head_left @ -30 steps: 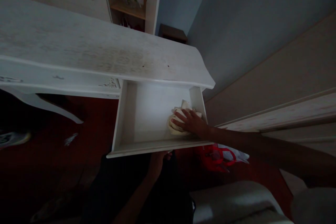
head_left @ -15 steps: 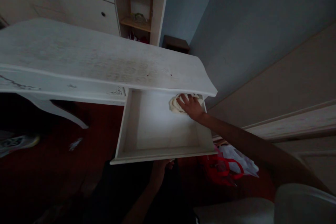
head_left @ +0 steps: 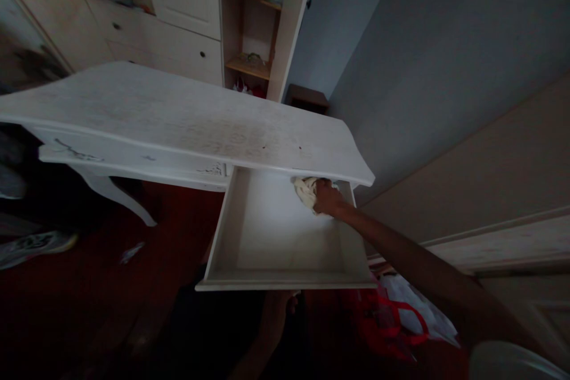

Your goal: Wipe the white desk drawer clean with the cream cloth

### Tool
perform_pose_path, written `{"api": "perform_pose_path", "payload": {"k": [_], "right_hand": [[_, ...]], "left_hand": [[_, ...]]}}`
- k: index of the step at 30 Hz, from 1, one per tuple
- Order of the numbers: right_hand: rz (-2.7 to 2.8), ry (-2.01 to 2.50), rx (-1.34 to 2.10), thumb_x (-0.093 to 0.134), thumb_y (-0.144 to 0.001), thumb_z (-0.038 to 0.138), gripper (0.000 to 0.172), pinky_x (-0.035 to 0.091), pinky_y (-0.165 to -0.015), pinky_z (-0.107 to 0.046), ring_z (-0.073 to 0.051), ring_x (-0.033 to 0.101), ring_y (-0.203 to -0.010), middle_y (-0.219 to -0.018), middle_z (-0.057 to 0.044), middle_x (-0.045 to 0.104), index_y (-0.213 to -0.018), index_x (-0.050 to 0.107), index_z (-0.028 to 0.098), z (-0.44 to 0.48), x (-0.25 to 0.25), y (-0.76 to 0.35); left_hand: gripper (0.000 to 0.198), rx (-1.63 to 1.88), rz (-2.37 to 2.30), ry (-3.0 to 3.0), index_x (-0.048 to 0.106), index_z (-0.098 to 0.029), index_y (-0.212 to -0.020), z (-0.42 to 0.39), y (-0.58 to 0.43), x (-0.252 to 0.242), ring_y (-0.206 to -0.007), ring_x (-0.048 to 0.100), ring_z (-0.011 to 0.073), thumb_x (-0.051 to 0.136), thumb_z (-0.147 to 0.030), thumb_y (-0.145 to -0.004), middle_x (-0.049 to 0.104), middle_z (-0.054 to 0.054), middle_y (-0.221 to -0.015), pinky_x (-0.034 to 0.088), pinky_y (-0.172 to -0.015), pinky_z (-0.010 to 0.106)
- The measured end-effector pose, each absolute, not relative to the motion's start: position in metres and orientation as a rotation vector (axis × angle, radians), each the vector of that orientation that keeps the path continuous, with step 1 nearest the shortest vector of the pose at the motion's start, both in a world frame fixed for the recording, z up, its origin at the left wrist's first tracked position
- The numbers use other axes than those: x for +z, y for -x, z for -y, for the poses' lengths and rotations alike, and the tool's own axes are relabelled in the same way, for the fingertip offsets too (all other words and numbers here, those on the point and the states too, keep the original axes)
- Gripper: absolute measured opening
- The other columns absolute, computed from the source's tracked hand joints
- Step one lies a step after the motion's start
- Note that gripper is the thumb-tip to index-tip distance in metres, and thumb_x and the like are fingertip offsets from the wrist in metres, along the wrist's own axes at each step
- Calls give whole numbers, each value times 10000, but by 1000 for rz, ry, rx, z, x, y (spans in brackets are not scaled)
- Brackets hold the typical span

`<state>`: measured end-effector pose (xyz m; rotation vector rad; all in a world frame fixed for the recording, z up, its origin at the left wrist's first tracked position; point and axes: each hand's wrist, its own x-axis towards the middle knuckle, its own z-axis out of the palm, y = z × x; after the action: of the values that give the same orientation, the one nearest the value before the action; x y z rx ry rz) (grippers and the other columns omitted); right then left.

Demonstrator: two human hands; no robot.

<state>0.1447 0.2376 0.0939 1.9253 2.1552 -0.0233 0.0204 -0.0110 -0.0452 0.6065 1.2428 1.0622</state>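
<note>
My right hand (head_left: 328,199) reaches deep into the open white drawer (head_left: 285,279) of a worn white desk (head_left: 178,124). It presses a crumpled cream cloth (head_left: 306,191) against the drawer's back right corner, partly under the desk top, with the fingers closed over the cloth. My left hand (head_left: 276,314) is below the drawer's front edge in the dark, at the front panel's underside. Its fingers curl up behind the panel and are mostly hidden.
A red and white bag (head_left: 392,320) lies on the dark red floor right of the drawer. Cream cabinets and an open shelf (head_left: 249,65) stand behind the desk. A grey-blue wall (head_left: 423,59) and a pale panel run along the right.
My right hand slid the cloth from the drawer's front right area to its back corner under the desk top. The view has tilted upward, showing more of the cabinets.
</note>
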Motion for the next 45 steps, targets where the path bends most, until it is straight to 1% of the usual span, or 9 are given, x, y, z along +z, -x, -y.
{"api": "perform_pose_path", "payload": {"k": [5, 12, 19, 26, 31, 34, 36, 40, 45], "right_hand": [[-2237, -1916, -199, 803, -587, 210, 791, 504, -879, -424, -322, 644, -1061, -1322, -206, 463, -1265, 398, 158, -246, 89, -161], [-2655, -1744, -403, 755, -560, 145, 768, 456, -996, -449, -307, 531, -1198, -1297, -161, 465, -1250, 417, 162, -245, 75, -187], [-3035, -1247, -442, 738, -689, 212, 631, 399, -1078, -454, -295, 449, -1317, -1381, -194, 486, -1262, 484, 140, -225, 70, -152], [-3163, -1429, -438, 740, -705, 290, 659, 454, -1054, -421, -270, 474, -1325, -1465, -161, 446, -1303, 483, 186, -205, 78, -67], [-3166, -1535, -350, 675, -789, 340, 774, 516, -988, -439, -293, 522, -1267, -1450, -142, 466, -1476, 343, 213, -193, 92, -23], [-3097, -1391, -325, 689, -780, 365, 932, 541, -942, -457, -320, 541, -1238, -1494, -131, 420, -1560, 193, 257, -184, 98, -3], [-3087, -1240, -321, 692, -782, 359, 947, 536, -944, -459, -322, 536, -1241, -1505, -119, 404, -1568, 167, 305, -177, 99, 6], [-3067, -943, -274, 679, -819, 361, 840, 553, -878, -449, -314, 572, -1170, -1500, -132, 398, -1540, 249, 351, -159, 102, 7], [-3114, -376, -268, 583, -915, 387, 622, 546, -817, -387, -287, 572, -1159, -1434, -124, 476, -1494, 361, 346, -131, 111, -11]], "left_hand": [[372, 1071, -1236, -519, 643, -173, -638, 8, -26, -44, -513, 534, 166, 636, -542, -679, 603, 20, -561, 423, -555, 309], [396, 1075, -1181, -523, 633, -178, -601, 5, -24, -40, -478, 525, 160, 649, -567, -672, 591, 16, -533, 406, -532, 308], [376, 1039, -1155, -543, 650, -170, -619, 2, -22, -40, -481, 547, 160, 680, -542, -666, 603, 15, -533, 421, -522, 294], [347, 1078, -1141, -530, 651, -168, -652, 3, -24, -47, -503, 547, 154, 669, -514, -667, 628, 20, -575, 421, -524, 289], [293, 1086, -1107, -534, 650, -168, -643, 4, -23, -46, -510, 529, 145, 645, -461, -657, 617, 13, -570, 402, -513, 276], [270, 1106, -1074, -556, 654, -168, -653, 4, -20, -40, -510, 507, 134, 610, -434, -652, 606, 8, -577, 394, -514, 268], [264, 1101, -1063, -548, 653, -172, -662, 4, -18, -35, -516, 502, 133, 596, -429, -640, 603, 7, -582, 390, -515, 265], [296, 1046, -1069, -520, 645, -175, -629, 2, -16, -28, -508, 494, 134, 593, -465, -607, 597, 14, -566, 375, -510, 269], [309, 1051, -1082, -520, 663, -166, -670, 3, -15, -29, -547, 528, 147, 610, -466, -620, 645, 34, -618, 390, -526, 268]]}}
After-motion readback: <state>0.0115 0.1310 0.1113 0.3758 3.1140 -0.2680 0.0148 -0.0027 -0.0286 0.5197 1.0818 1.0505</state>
